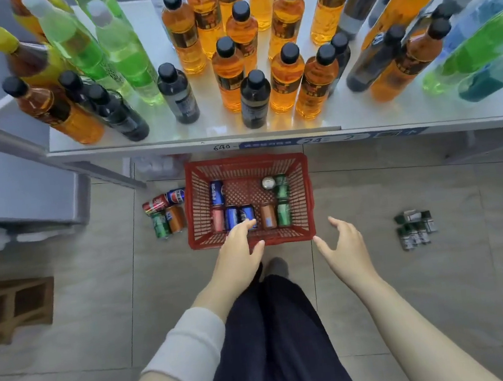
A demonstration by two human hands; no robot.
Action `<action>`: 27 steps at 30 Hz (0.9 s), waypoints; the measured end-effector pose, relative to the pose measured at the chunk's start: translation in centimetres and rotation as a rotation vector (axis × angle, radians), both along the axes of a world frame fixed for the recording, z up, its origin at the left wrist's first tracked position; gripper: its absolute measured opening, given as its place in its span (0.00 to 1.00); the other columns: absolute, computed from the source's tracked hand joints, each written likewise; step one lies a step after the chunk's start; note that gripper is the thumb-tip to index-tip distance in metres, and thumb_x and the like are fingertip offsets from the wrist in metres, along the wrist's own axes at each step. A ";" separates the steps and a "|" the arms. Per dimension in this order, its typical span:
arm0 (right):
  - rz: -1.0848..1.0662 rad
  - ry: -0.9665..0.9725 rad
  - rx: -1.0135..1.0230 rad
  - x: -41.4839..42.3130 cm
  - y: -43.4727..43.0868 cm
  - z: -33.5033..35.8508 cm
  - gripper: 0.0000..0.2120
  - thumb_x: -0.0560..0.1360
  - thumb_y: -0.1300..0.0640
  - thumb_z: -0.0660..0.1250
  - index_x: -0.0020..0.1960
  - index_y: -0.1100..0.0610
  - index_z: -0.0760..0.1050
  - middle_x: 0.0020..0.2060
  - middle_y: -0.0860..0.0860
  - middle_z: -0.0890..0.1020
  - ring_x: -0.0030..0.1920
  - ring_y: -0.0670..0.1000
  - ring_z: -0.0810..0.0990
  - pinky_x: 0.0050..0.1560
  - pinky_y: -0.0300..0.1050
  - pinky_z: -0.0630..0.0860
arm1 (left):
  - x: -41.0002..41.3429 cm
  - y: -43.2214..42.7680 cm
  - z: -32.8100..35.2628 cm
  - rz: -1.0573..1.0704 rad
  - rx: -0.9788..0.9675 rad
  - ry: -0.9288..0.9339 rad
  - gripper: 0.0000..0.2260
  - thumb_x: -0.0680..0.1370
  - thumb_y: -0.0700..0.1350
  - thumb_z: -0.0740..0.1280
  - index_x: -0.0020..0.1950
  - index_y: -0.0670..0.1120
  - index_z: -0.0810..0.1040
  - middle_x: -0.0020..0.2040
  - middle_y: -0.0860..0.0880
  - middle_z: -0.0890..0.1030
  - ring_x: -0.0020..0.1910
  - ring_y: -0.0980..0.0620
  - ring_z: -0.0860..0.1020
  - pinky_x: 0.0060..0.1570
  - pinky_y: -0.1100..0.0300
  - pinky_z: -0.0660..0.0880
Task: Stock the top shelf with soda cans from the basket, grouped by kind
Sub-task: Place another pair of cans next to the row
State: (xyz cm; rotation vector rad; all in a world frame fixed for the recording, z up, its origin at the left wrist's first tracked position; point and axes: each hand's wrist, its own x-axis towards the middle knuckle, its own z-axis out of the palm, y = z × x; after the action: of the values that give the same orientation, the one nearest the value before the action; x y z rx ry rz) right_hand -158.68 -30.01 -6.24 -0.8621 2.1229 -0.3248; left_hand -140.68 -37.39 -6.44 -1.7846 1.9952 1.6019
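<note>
Red plastic lattice basket (pixel 304 184) sits on grey tiled floor (pixel 411 281), below a white shelf (pixel 174 133) crowded with orange plastic bottles (pixel 286 83). The basket holds blue soda cans (pixel 232 217) and green soda cans (pixel 283 213).

Left hand (pixel 237 245): fingers straight, over the near rim, above a blue can; contact unclear.

Right hand (pixel 344 245): fingers spread, empty, beside the near right corner.

Loose mixed cans (pixel 165 211) lie left of the basket.

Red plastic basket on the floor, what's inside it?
Three blue soda cans, two green soda cans, one pink soda can, one orange-brown soda can and one can showing its silver top. The left hand covers part of one blue can.
</note>
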 end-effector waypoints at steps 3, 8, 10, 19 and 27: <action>-0.061 -0.054 0.044 -0.1 -1.3 -5.1 0.27 0.76 0.53 0.65 0.71 0.60 0.63 0.67 0.54 0.69 0.69 0.52 0.65 0.67 0.43 0.61 | -0.7 -1.2 -5.2 -0.018 0.063 -0.008 0.21 0.79 0.46 0.61 0.72 0.48 0.63 0.71 0.51 0.66 0.71 0.53 0.64 0.69 0.58 0.61; -0.181 -0.159 0.158 0.1 -2.6 -16.0 0.26 0.76 0.52 0.66 0.70 0.59 0.64 0.66 0.54 0.71 0.66 0.52 0.69 0.59 0.40 0.65 | -2.6 -2.9 -15.2 0.001 0.146 -0.012 0.20 0.80 0.46 0.61 0.72 0.48 0.64 0.71 0.50 0.66 0.70 0.53 0.64 0.65 0.62 0.61; -0.221 -0.190 0.171 0.2 -3.4 -20.8 0.24 0.75 0.54 0.67 0.68 0.61 0.66 0.62 0.55 0.75 0.63 0.53 0.73 0.53 0.35 0.65 | -3.4 -3.5 -19.8 -0.003 0.157 -0.007 0.20 0.79 0.46 0.61 0.71 0.47 0.64 0.70 0.49 0.68 0.69 0.52 0.66 0.62 0.64 0.62; -0.110 -0.093 0.231 -0.7 -6.7 -44.7 0.24 0.74 0.51 0.67 0.63 0.65 0.70 0.58 0.59 0.77 0.60 0.60 0.74 0.56 0.43 0.69 | -10.1 -6.4 -43.3 -0.027 0.286 -0.015 0.17 0.79 0.43 0.61 0.66 0.40 0.69 0.64 0.42 0.75 0.63 0.45 0.73 0.59 0.58 0.68; -0.230 -0.013 0.366 -1.3 -8.4 -58.6 0.31 0.74 0.43 0.63 0.67 0.63 0.64 0.64 0.62 0.71 0.64 0.61 0.68 0.62 0.48 0.64 | -14.7 -9.2 -57.4 -0.014 0.206 -0.002 0.15 0.78 0.46 0.62 0.61 0.39 0.74 0.58 0.41 0.78 0.57 0.42 0.76 0.51 0.58 0.70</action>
State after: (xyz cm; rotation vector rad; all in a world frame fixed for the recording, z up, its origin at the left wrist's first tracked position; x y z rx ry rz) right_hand -160.02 -38.39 -64.82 -0.4045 2.1804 -0.0522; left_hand -155.42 -46.58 -63.88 -1.6921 1.7626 1.7284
